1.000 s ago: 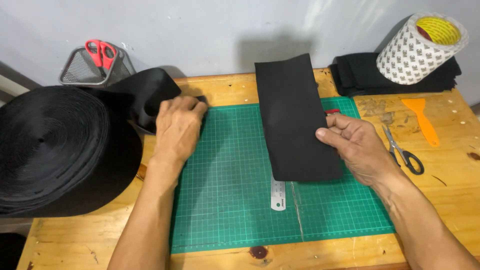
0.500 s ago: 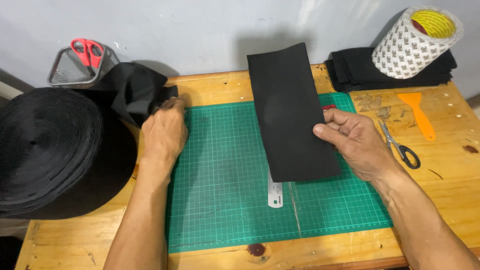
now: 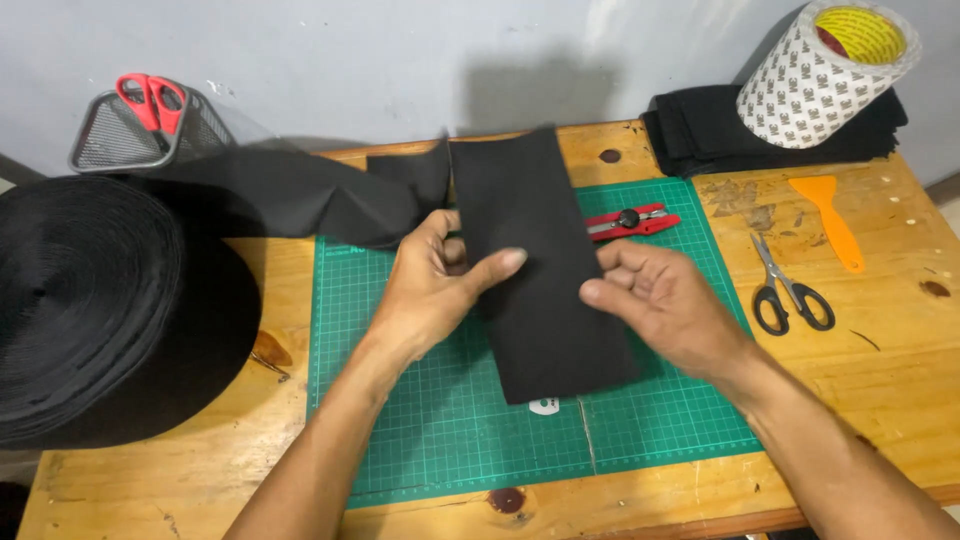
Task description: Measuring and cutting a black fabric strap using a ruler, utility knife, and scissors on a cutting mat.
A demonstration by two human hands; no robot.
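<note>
Both forearms rise from the bottom edge toward mid-frame. The left hand (image 3: 435,285) sits centre-left, thumb stretched rightward. The right hand (image 3: 665,305) sits centre-right, fingers curled leftward.

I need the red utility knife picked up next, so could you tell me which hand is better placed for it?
Probably the right hand: it lies just below the red utility knife on the green cutting mat. The left hand sits across the black fabric piece, farther away.

Both your hands now meet on the cut black strip (image 3: 545,260).

Your left hand (image 3: 435,285) has left the black roll's loose end (image 3: 330,200) and crossed to grip the strip's left edge; a red cutter (image 3: 630,220) now shows behind it.
</note>
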